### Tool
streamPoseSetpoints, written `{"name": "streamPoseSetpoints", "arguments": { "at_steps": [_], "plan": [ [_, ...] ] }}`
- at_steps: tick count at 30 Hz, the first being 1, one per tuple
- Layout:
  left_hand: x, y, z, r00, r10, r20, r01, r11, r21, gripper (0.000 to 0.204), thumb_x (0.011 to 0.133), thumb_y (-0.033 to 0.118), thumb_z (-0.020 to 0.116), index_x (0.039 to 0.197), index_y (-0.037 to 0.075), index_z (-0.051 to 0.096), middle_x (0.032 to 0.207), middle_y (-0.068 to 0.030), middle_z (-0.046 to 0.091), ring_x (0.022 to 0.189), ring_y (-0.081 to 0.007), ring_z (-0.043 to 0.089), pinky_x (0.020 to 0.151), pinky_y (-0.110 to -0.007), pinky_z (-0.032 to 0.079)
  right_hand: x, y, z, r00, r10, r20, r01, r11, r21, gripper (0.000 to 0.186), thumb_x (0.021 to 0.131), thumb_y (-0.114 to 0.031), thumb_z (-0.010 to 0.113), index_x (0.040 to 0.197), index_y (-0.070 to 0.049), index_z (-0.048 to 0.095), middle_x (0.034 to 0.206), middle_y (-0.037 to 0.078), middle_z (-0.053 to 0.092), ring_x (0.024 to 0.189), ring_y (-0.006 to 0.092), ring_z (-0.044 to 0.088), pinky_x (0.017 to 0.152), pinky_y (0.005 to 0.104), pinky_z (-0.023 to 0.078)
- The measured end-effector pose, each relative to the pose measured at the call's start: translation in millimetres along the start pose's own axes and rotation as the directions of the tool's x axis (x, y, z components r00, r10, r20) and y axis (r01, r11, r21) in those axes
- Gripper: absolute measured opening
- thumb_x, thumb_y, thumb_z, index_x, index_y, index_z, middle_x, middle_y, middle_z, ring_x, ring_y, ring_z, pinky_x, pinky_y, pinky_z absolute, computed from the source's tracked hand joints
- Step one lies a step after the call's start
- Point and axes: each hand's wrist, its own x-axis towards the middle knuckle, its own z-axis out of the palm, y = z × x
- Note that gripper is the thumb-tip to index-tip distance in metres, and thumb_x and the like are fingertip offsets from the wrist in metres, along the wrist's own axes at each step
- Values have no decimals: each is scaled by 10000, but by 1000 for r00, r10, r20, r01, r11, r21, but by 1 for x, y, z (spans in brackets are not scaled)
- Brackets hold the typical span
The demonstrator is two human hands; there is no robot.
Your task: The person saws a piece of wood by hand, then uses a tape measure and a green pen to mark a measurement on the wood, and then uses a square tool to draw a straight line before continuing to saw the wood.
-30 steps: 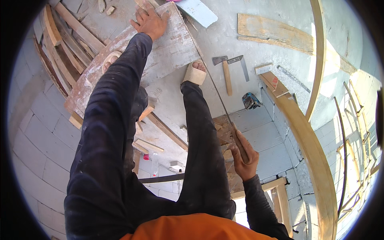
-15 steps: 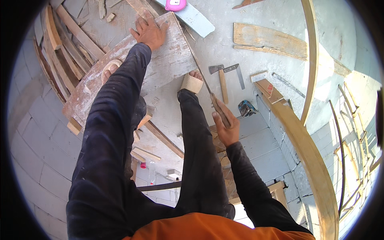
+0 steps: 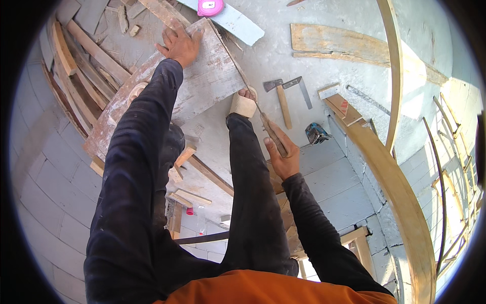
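Note:
My left hand [image 3: 178, 44] lies flat on the far end of a wide, paint-stained wooden board [image 3: 202, 83] that slants across the grey floor. A hand saw [image 3: 242, 81] runs along the board's right edge, its thin blade pointing away from me. My right hand [image 3: 282, 152] is shut on the saw's wooden handle, just right of my sandalled foot [image 3: 244, 104], which rests at the board's edge. My other foot [image 3: 135, 92] stands on the board further left.
A hatchet [image 3: 281, 99] and a metal square [image 3: 299, 88] lie on the floor right of the saw. A pink tape measure [image 3: 209, 7] sits on a pale blue plank. A curved wooden arch piece [image 3: 400, 197], a blue tool [image 3: 316, 134] and stacked timber [image 3: 76, 66] surround me.
My right hand has pushed the saw forward along the board's edge, from down near my knee up to beside my foot. My left hand has stayed on the board.

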Motion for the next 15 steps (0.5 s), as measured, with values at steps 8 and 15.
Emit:
{"name": "streamPoseSetpoints", "arguments": {
  "at_steps": [8,15],
  "plan": [
    [-6,-12,17,994,6,-112,-4,1000,13,1069,974,738,447,1673,57,10,1686,-328,125,1594,-453,58,1204,-717,-24,-38,22,-13,998,-7,-66,7,1000,-7,427,1002,-238,707,1372,-29,664,1256,221,732,1184,258,715,1018,351,528],
    [-12,-3,8,998,-7,-58,6,1000,-8,1058,982,698,472,1669,36,16,1687,-336,117,1596,-454,37,1206,-714,-48,-54,51,-2,990,44,-135,-46,999,-12,442,996,-256,716,1373,-31,665,1204,214,753,1108,260,746,956,356,559]
  ]
}}
